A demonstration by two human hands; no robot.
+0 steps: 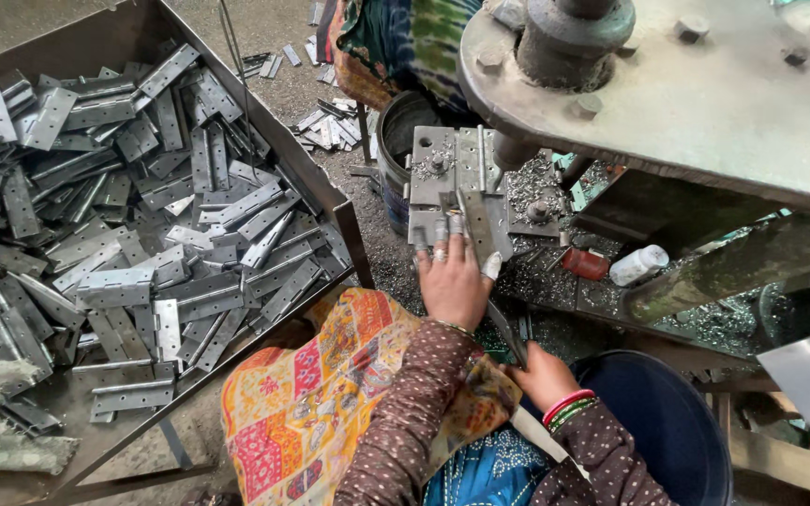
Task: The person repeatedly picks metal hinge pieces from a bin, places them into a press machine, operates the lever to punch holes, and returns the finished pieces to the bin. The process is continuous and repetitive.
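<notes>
Under the big press head, my left hand was lying palm-down on the metal die plate, fingers spread and pressing a long hinge strip flat against it, so not really gripping, more pinning it in place. One fingertip had a white wrap on it and there was a ring on another (small details, but they showed up clearly). My right hand sat lower, just beside the rim of a dark blue bucket, and was closed around the near end of a thin dark metal bar that ran up toward the left hand. The machine bed around the plate was covered in metal shavings, with a red-and-white bottle lying on its side there. Off to the left was a big metal tray piled with grey steel hinges, well apart from both hands. A colourful patchwork cloth covered my lap, and some more hinges were scattered on the floor up top.
</notes>
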